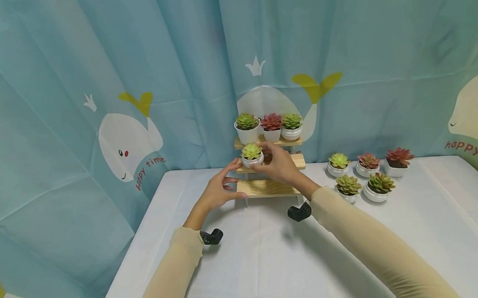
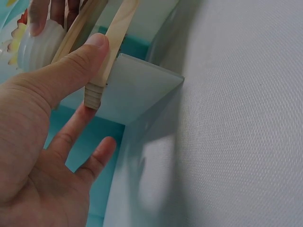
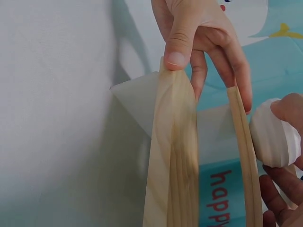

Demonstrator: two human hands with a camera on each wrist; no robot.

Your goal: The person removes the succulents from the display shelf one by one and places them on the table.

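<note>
My right hand (image 1: pixel 280 165) grips a small potted succulent (image 1: pixel 252 153), light green in a ribbed white pot, at the left end of the middle shelf of a three-step wooden plant stand (image 1: pixel 269 187). In the right wrist view, the white pot (image 3: pixel 274 135) is between the thumb and fingers, against the middle shelf. My left hand (image 1: pixel 218 188) is spread at the stand's left end. Its thumb (image 2: pixel 80 61) rests on the bottom shelf's edge and a fingertip touches that shelf's end; the index finger reaches the middle shelf.
On the top shelf stand a green succulent (image 1: pixel 247 127), a red one (image 1: pixel 272 127) and another green one (image 1: pixel 292 126). Several more potted succulents (image 1: pixel 376 188) sit on the white table to the right. A blue curtain (image 1: pixel 195 66) hangs close behind the stand.
</note>
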